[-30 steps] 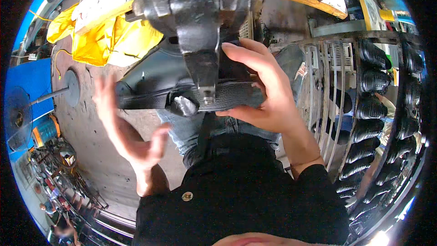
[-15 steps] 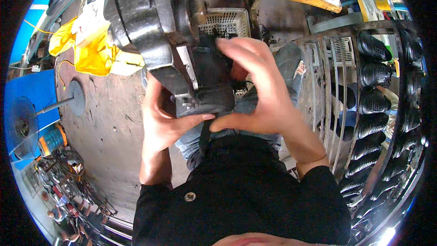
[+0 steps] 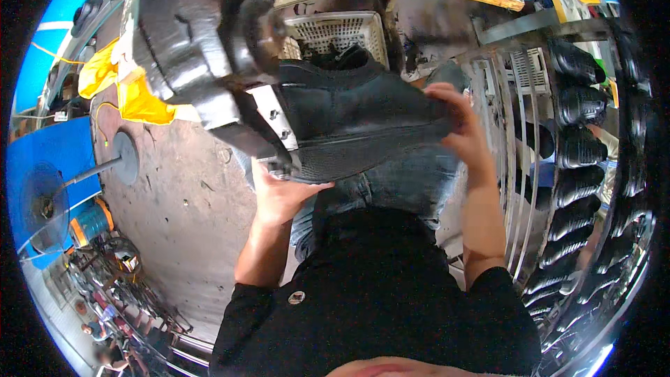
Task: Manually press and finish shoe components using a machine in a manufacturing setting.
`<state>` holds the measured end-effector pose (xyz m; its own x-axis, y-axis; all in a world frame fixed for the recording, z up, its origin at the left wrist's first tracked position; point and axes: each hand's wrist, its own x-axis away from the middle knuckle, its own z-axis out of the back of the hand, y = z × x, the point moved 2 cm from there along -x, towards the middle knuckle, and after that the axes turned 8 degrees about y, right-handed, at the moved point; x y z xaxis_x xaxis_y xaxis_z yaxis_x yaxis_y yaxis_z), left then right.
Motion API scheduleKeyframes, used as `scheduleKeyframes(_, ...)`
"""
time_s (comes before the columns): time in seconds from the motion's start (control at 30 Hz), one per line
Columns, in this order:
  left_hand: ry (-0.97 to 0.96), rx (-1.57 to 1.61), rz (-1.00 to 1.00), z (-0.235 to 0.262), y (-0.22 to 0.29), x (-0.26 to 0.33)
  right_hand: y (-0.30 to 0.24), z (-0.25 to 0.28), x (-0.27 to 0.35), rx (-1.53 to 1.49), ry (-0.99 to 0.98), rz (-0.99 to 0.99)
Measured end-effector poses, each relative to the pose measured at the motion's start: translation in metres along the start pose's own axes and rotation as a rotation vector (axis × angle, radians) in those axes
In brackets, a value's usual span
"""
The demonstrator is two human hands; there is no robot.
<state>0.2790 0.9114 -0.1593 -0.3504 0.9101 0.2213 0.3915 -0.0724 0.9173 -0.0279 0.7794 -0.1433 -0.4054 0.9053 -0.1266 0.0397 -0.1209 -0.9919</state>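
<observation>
1. Head view, looking down: a black shoe [image 3: 370,112] lies sideways above the wearer's lap, its left end up against the nose of a dark machine [image 3: 202,35]; whether the two touch is hard to tell
2. The left hand [image 3: 278,199] is at the shoe's lower left edge, thumb laid flat along it; its fingers are hidden, so I cannot tell how firmly it grips
3. The right hand [image 3: 471,139], slightly blurred, grasps the shoe's right end, fingers curled above and thumb below
4. As I judge it, the work is partway: upper and sole already sit together and the shoe is at the machine; how much of its edge is finished, or left, I cannot make out
5. The upper looks smooth, dull and leathery, gently curved; the sole's side is finely pebbled
6. The machine is worn, glossy metal, blocky and angular, with a pale, holed plate [image 3: 271,113] at its nose
7. Beyond the shoe sits a pale lattice crate [image 3: 342,26]; on the right, a metal rack [image 3: 551,36] bears black shoes [image 3: 583,146] in columns
</observation>
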Motion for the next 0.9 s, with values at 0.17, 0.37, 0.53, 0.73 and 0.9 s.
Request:
scheduleKeyframes(0.17,0.09,-0.092,-0.068,0.016,-0.025,0.006,-0.048,0.015,-0.019,0.231,0.019,0.14)
scheduleKeyframes(0.37,-0.019,0.56,0.208,0.025,-0.003,-0.016,-0.031,0.027,-0.023,0.224,0.045,0.232)
scheduleKeyframes(0.53,-0.29,-0.291,-0.128,-0.005,0.007,0.0,-0.04,-0.021,-0.051,-0.333,0.375,0.156)
scheduleKeyframes(0.73,-0.22,-0.497,-0.365,-0.023,-0.034,0.015,-0.07,-0.023,-0.064,-0.664,0.296,0.142)
scheduleKeyframes(0.9,-0.19,-0.594,-0.58,-0.033,-0.041,0.015,-0.077,-0.018,-0.062,-0.739,0.247,0.159)
